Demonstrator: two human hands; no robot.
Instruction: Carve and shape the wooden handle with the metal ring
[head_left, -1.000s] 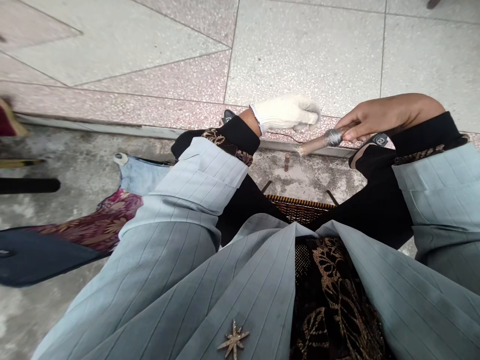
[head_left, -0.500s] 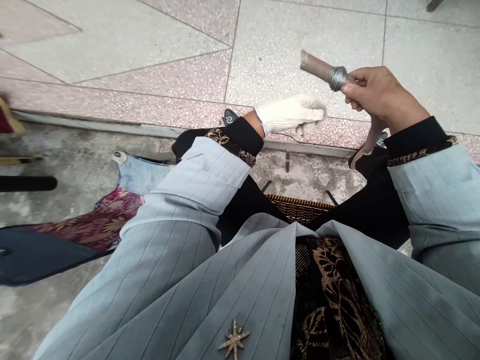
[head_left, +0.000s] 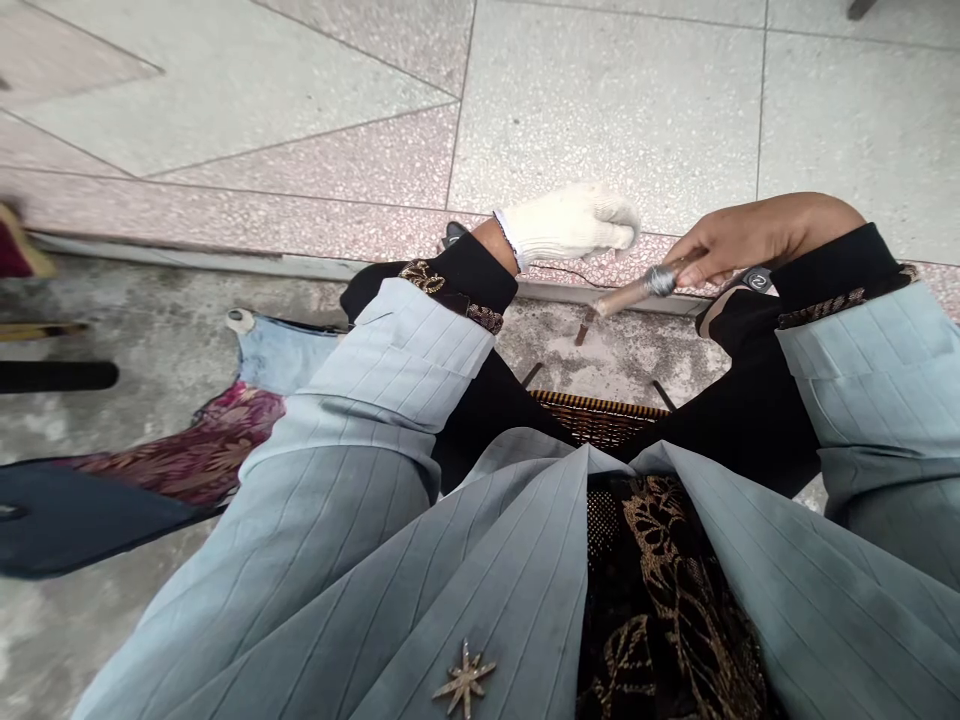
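My left hand [head_left: 581, 220] wears a white knitted glove. Its fingers are curled closed near the kerb edge, on the thin wire; the strand itself is barely visible now. My bare right hand [head_left: 739, 240] grips a brownish rod [head_left: 622, 297] by one end. Silver wire [head_left: 660, 280] is wound in a thick coil around that rod, just beyond my fingertips. The rod's free end points left and slightly down. Below that end a short rusty metal peg [head_left: 582, 332] shows on the concrete, partly covered by the rod.
A raised terrazzo floor [head_left: 600, 100] ends in a kerb in front of me. Between my legs is a woven wicker surface [head_left: 600, 415]. Patchwork cloth [head_left: 187, 450] lies at left, near a black bar [head_left: 56, 376]. My shoe [head_left: 754, 282] rests by the kerb.
My right hand has come down and tilted, so the rod now points down-left, its tip over the rusty peg. My gloved left hand has shifted slightly left.
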